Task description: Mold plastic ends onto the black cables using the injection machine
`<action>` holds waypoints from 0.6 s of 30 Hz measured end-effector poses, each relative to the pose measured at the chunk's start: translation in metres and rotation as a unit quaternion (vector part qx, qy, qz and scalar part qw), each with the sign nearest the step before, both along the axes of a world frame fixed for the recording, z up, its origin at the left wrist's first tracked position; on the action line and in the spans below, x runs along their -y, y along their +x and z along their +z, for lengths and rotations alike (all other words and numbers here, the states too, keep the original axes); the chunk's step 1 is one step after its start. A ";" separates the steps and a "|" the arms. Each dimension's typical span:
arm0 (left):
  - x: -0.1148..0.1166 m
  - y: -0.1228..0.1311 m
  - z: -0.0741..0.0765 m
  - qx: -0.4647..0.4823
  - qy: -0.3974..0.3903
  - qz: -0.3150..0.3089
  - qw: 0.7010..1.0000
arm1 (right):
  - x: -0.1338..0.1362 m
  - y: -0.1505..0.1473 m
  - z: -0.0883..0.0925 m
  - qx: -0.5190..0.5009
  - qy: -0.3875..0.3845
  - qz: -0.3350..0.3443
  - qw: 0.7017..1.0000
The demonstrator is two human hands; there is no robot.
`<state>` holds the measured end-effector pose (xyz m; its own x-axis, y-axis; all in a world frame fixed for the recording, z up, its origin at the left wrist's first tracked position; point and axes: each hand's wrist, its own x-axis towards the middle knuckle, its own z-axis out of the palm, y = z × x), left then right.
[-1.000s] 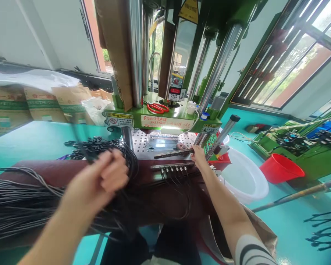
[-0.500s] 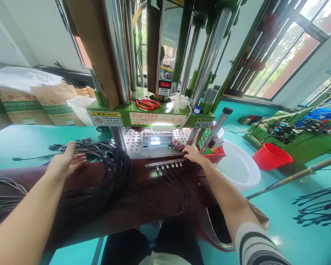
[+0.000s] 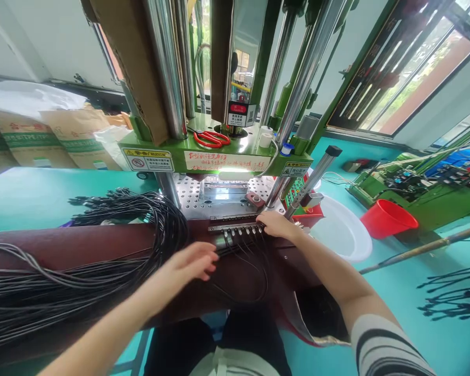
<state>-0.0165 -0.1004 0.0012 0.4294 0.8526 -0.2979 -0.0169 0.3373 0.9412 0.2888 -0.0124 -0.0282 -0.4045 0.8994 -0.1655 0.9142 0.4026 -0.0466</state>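
Observation:
My left hand hovers over the brown bench front, left of the slotted metal bar. Its fingers are loosely bent and apart, with nothing visible in them. Several cable plugs sit in a row along that bar, their thin black cables hanging toward me. At the bar's right end, my right hand has its fingers closed; what the fingertips grip is hidden. A second dark slotted bar lies just behind. Left of the bars is a thick bundle of black cables.
A green press with steel columns stands ahead, red-handled scissors on its plate. Its lit mould lies behind the bars. To the right are a white tub, a red bucket and a slanting pole.
My left hand has swung right, away from the cable bundle to beside the bars. My right hand stays at the bars' right end, shifted slightly. The view has tilted a little.

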 end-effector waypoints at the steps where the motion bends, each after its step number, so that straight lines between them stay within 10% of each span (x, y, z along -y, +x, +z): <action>1: 0.009 0.020 -0.006 0.032 -0.065 -0.001 0.997 | -0.002 -0.001 0.004 0.004 -0.009 -0.001 1.000; 8: 0.013 0.098 -0.037 0.175 -0.275 0.119 0.938 | -0.023 -0.003 0.034 -0.041 -0.010 -0.076 0.996; 18: -0.059 0.142 -0.026 0.117 -0.179 -0.069 0.974 | -0.100 -0.012 0.042 -0.273 0.050 -0.206 0.938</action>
<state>0.1257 -0.0415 -0.0248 0.6239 0.6417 -0.4462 -0.1486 0.6579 0.7383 0.2765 0.0874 0.0142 -0.0180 0.9981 0.0588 0.8446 0.0467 -0.5333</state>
